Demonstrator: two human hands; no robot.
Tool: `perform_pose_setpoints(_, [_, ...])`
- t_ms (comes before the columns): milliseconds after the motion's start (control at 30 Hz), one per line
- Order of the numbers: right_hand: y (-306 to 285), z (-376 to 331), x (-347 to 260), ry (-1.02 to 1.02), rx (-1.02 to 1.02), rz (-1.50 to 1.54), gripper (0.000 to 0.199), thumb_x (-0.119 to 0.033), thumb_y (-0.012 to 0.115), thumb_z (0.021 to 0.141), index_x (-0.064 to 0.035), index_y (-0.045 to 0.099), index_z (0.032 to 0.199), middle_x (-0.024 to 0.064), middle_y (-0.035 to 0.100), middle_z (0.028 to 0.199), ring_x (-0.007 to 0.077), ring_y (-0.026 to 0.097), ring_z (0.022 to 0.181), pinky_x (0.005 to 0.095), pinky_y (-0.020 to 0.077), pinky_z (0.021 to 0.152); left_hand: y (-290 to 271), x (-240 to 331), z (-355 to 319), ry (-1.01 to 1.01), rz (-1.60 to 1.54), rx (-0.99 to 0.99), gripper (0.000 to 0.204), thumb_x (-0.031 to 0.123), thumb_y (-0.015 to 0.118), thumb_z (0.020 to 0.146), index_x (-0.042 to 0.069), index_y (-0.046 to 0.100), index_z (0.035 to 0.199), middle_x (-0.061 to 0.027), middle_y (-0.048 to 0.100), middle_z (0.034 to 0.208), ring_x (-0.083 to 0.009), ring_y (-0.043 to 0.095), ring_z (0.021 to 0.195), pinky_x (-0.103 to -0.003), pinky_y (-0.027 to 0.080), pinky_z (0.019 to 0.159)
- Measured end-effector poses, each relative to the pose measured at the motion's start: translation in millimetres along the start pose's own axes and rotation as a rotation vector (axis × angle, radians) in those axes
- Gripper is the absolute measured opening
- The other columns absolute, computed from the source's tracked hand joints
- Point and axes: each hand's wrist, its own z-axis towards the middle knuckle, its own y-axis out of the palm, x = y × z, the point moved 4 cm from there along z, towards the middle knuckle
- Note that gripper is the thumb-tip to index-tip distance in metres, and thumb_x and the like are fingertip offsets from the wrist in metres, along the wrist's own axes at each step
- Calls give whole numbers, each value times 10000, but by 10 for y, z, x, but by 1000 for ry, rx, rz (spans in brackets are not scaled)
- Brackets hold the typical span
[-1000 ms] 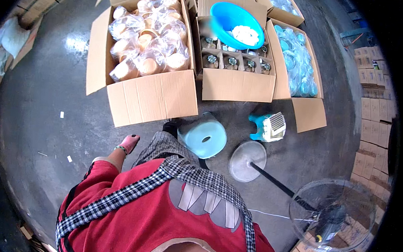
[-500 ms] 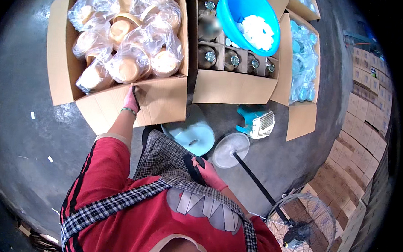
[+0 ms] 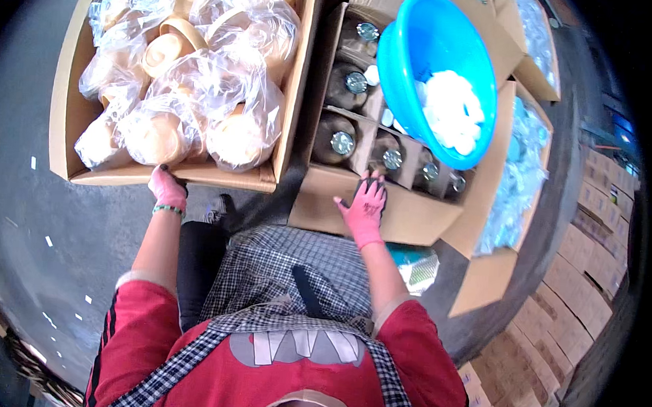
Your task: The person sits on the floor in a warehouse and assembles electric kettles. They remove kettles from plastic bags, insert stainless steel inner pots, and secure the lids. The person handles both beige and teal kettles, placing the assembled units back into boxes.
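Observation:
My left hand (image 3: 169,186), in a pink glove with dark fingertips, grips the front edge of a cardboard box (image 3: 227,178). Inside lie several beige plastic lids with handles (image 3: 158,139), wrapped in clear bags. My right hand (image 3: 365,210), gloved alike, lies with fingers spread on the front flap of a divided carton (image 3: 324,201). Dark round jars or bottles with clear ribbed tops (image 3: 339,141) stand in its compartments, just beyond my fingertips. A blue plastic basin (image 3: 402,77) rests tilted on this carton, with small white pieces (image 3: 454,114) in it.
At the right stands another open carton (image 3: 483,284) holding bagged light-blue items (image 3: 519,163). Stacked brown boxes (image 3: 551,307) line the far right. A teal stool (image 3: 412,261) shows partly below my right wrist. Paper scraps dot the floor at left.
My right hand has moved from my waist up onto the divided carton's flap. My body is closer to the boxes, and my apron now covers the light-blue stool. The fan has left view.

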Motion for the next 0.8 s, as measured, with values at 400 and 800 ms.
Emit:
perform_pose_setpoints(400, [815, 382, 194, -119, 410, 111, 766, -533, 603, 629, -14, 413, 1159, 236, 243, 1300, 382, 275, 1167, 513, 200, 949, 353, 221, -343, 192, -174, -447, 323, 208, 399, 753, 25, 503, 998, -113, 560, 875, -262, 547, 762, -391, 456, 717])
perform_pose_setpoints(800, [862, -196, 0, -15, 452, 314, 688, -372, 575, 715, 13, 313, 1221, 248, 225, 1297, 387, 204, 1211, 475, 203, 981, 177, 160, -329, 309, -170, -245, 472, 199, 647, 614, -60, 438, 950, -111, 538, 851, -186, 517, 743, -301, 430, 667])
